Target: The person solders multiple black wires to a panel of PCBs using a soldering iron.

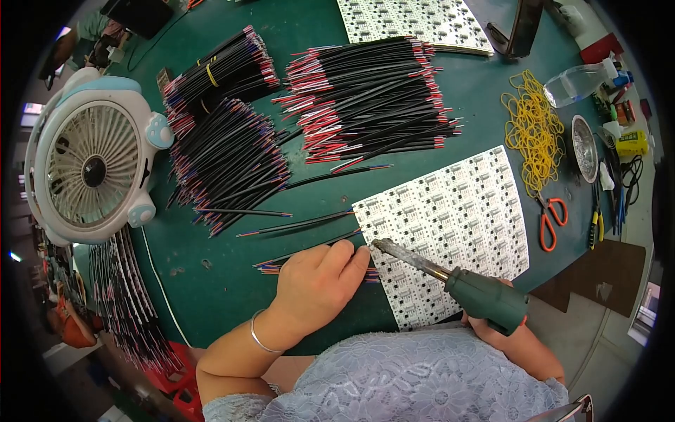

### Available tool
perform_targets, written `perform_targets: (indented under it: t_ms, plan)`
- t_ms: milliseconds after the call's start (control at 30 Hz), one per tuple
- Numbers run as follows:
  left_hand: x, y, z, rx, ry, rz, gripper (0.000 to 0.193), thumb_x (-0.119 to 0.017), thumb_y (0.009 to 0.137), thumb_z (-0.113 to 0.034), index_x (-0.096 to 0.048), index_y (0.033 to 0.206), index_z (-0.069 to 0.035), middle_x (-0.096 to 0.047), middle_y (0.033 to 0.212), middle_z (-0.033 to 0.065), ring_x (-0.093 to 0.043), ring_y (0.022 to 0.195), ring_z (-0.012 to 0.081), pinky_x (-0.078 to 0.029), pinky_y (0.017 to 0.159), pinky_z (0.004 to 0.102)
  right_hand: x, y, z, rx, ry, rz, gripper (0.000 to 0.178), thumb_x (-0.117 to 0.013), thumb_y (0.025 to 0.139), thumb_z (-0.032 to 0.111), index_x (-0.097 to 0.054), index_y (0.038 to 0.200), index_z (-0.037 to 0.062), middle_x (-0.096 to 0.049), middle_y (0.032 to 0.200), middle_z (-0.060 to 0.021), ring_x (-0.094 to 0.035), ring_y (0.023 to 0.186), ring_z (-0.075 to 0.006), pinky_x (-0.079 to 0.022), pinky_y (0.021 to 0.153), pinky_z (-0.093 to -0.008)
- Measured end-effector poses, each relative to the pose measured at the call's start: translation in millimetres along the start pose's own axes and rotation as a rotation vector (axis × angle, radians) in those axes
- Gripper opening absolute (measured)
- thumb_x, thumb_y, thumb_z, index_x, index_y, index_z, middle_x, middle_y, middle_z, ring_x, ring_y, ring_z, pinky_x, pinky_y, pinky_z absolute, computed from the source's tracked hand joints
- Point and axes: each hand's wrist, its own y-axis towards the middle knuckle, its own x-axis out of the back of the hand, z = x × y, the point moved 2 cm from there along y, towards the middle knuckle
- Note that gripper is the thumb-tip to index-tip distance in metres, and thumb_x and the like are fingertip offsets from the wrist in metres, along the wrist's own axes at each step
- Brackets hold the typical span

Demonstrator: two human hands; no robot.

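Note:
My right hand [489, 327] is wrapped round the dark green handle of a soldering iron [485, 297]. Its metal tip meets the left edge of a white circuit board sheet [450, 225], which carries rows of small black parts. Close to that tip, my left hand [320, 281] is closed in a pinch at the same edge; what its fingertips hold is hidden. Two black cables [299, 224] run leftward from the board's edge, just above my left hand. Several more cables with coloured ends [271, 269] lie partly under that hand.
Piles of black cables [380, 98] cover the far side of the green table [464, 116]. A white fan [95, 169] stands left. More board sheets [415, 24] are stacked at the back. Yellow rubber bands [532, 126], orange-handled scissors [548, 221], a metal bowl [583, 149] and a clear bottle [580, 83] are right.

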Motion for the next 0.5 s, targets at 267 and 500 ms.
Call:
perform_targets:
  t_ms: [267, 500]
  plan:
    - [0.4, 2.5, -2.0, 0.025, 0.002, -0.001, 0.023, -0.064, 0.069, -0.008, -0.065, 0.092, -0.005, -0.052, 0.077, 0.0035, -0.055, 0.062, 0.0172, -0.045, 0.05, 0.0283, -0.1, -0.7, 4.4, 0.03, -0.099, -0.011, 0.025, -0.055, 0.086, 0.009, -0.057, 0.109, 0.0001, -0.062, 0.078, -0.0046, -0.062, 0.064, -0.0122, -0.047, 0.071, -0.0287]
    - [0.3, 2.1, -2.4, 0.025, 0.009, -0.007, 0.023, -0.064, 0.069, -0.007, -0.065, 0.092, -0.006, -0.051, 0.077, 0.0035, -0.054, 0.061, 0.0178, -0.043, 0.05, 0.0291, -7.9, -8.9, 1.0, -0.207, 0.44, -0.072, 0.04, -0.057, 0.088, 0.029, -0.055, 0.116, 0.0001, -0.062, 0.098, -0.0094, -0.061, 0.063, -0.0144, -0.049, 0.061, -0.0288]
